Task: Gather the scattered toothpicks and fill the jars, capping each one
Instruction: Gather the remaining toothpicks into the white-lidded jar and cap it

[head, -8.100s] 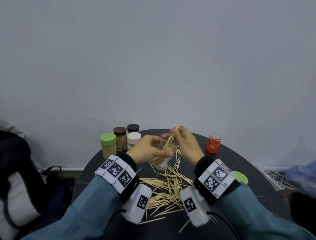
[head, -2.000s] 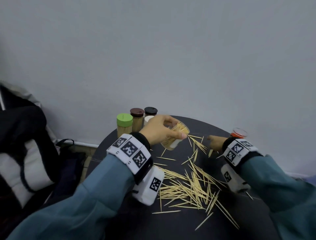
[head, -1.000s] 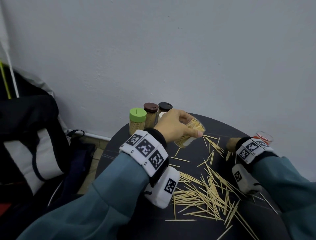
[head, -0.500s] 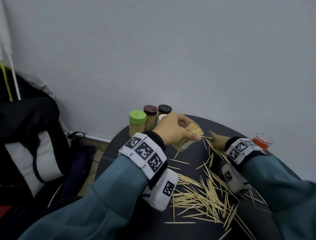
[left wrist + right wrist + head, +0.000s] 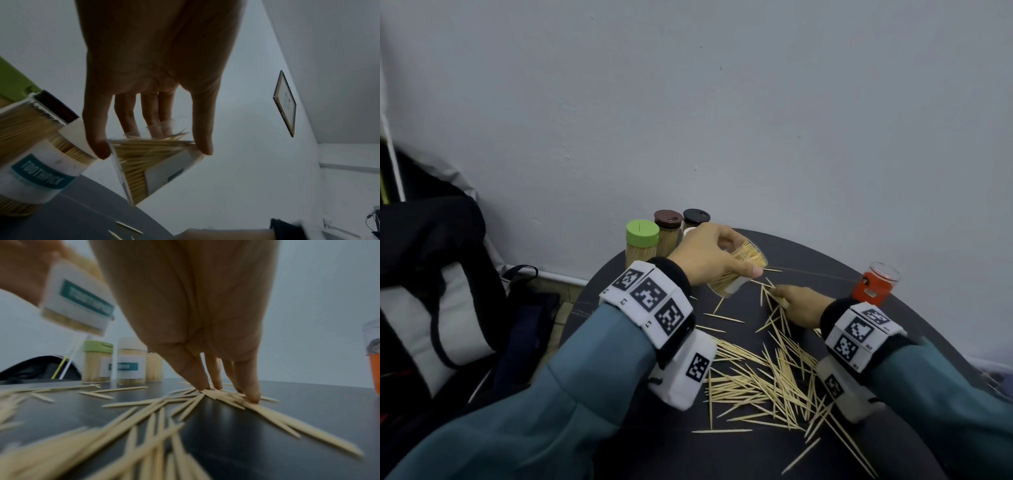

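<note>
At the table's [image 5: 808, 253] twelve o'clock edge, the left hand [image 5: 709, 255] grips a tilted open jar [image 5: 739, 270] part-filled with toothpicks. At three o'clock of it, the right hand's [image 5: 799, 303] fingertips [image 5: 252, 395] press on scattered toothpicks [image 5: 767, 383], apparently pinching several. Capped jars [image 5: 642, 243] stand at eleven o'clock.
</note>
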Demonstrator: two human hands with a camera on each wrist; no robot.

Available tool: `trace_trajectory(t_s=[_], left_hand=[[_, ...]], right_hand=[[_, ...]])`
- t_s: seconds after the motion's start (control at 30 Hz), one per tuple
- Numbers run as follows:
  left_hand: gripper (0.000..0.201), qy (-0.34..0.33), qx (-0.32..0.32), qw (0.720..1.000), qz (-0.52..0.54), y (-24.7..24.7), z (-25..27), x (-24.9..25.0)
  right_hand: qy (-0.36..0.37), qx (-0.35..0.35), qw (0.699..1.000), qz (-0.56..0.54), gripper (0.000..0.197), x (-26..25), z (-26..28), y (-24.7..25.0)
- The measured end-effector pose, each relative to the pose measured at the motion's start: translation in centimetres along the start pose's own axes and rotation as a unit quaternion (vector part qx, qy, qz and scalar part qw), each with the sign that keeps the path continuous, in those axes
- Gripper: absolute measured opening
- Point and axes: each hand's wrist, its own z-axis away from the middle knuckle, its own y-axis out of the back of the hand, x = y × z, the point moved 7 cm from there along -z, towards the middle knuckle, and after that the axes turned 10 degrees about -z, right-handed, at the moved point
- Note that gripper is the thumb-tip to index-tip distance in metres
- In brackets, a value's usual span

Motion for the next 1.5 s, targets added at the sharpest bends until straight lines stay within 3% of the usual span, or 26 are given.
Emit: trace_trajectory(t_s=[0.1,0.23,0.37,0.53,0.67,0.8,1.17,1.5], left_hand=[[0.060,0.003,0.000,1.000,-0.004,0.0,0.2,0.0],[0.063,0.006,0.001,1.000,0.004,0.1,0.5,0.1],[0.061,0.001,0.004,1.000,-0.005,0.2,0.8,0.3],[0.061,0.005,0.003,1.000,-0.017,0.0,1.0,0.4],[0.060,0.004,0.001,1.000,-0.022,-0.1,1.1,0.5],[0.060,-0.002,0.002,1.000,-0.028,-0.1,1.1,0.6],[0.057,-0.010,0.003,0.999,-0.033,-0.2,1.2,0.5],[0.057,-0.015,-0.003,0.999,-0.041,-0.4,1.2,0.7]], right_hand=[[0.033,-0.018,0.999,0.012,0.044,-0.9,1.7,-0.8],[0.057,-0.061,0.997,0.008,0.058,-1.6,3.2,-2.0],[0.072,-0.060,0.995,-0.027,0.052,-2.1,4.3,-1.9],[0.046,-0.105,0.993,-0.007,0.110,-2.1,6.1,-2.7],[0.044,-0.107,0.993,0.035,0.115,-2.4,7.1,-3.2],[0.053,-0.095,0.992,0.061,0.107,-2.8,7.7,-3.6],[0.085,-0.064,0.992,0.062,0.044,-3.4,7.1,-3.3],[0.035,-0.052,0.997,0.052,0.037,-2.8,6.3,-3.7]])
